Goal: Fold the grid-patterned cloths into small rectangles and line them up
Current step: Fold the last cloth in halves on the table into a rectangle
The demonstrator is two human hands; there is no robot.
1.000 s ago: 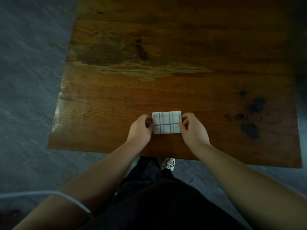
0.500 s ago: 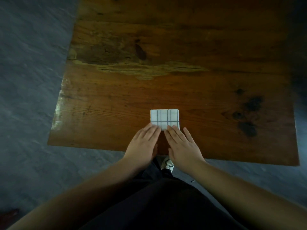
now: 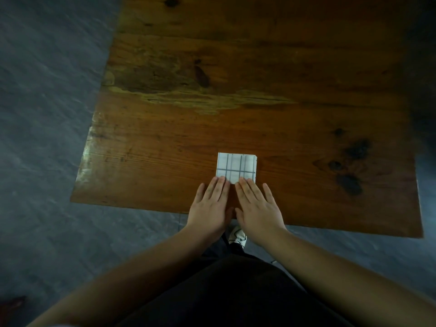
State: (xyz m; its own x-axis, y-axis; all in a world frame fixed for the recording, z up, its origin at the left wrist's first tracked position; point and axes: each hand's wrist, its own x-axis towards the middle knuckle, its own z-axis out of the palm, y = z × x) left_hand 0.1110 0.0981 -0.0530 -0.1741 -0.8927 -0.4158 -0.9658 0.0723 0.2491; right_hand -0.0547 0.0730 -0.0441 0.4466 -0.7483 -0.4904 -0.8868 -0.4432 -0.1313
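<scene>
Grid-patterned cloth (image 3: 236, 168) folded into small rectangle, lies flat on table (image 3: 259, 67) near its front edge. Left hand (image 3: 210, 208) and right hand (image 3: 258, 210) flat, fingers (image 3: 220, 187) straight and together, tips on cloth's near edge, nothing gripped. Step looks like pressing final crease. Next probably: lift hands, fetch another cloth; none in view.
</scene>
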